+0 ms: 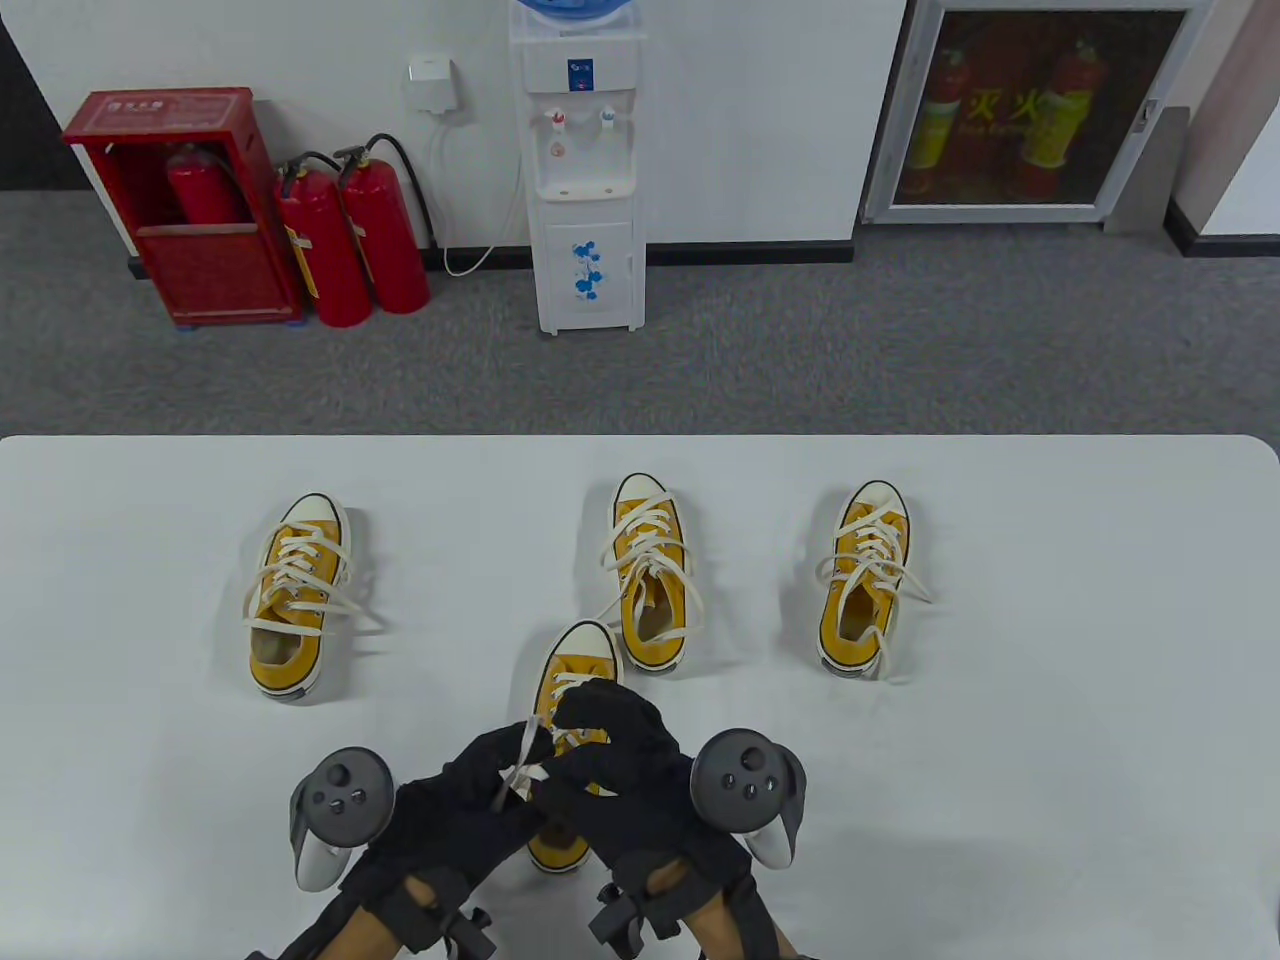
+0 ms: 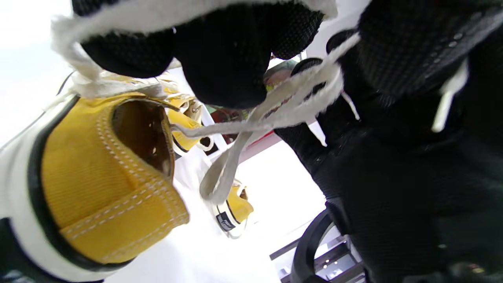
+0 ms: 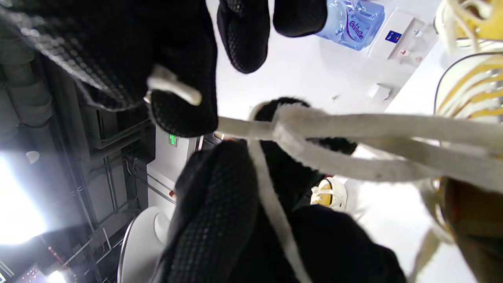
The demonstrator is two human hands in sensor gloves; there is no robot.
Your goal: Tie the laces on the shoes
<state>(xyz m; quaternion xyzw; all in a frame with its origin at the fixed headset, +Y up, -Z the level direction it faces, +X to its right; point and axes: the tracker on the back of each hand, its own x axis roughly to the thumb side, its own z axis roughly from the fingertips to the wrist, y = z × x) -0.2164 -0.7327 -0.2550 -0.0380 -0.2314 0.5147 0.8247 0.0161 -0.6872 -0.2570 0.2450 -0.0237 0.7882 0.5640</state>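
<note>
A yellow canvas shoe (image 1: 573, 662) with a white toe cap lies near the table's front edge, toe pointing away. Both hands meet over its middle. My left hand (image 1: 478, 790) holds a strand of the white lace (image 1: 522, 762). My right hand (image 1: 605, 738) pinches the lace end (image 3: 173, 87) between thumb and finger. In the left wrist view the heel of the shoe (image 2: 106, 184) fills the lower left, and the lace (image 2: 271, 114) crosses in a loop between the two hands. In the right wrist view the lace (image 3: 353, 137) stretches taut towards the shoe (image 3: 471, 90).
Three more yellow shoes stand further back: one at the left (image 1: 295, 595), one in the middle (image 1: 652, 570) just beyond the shoe in hand, one at the right (image 1: 863, 578). The white table (image 1: 1050, 780) ends at its far edge, with grey carpet beyond.
</note>
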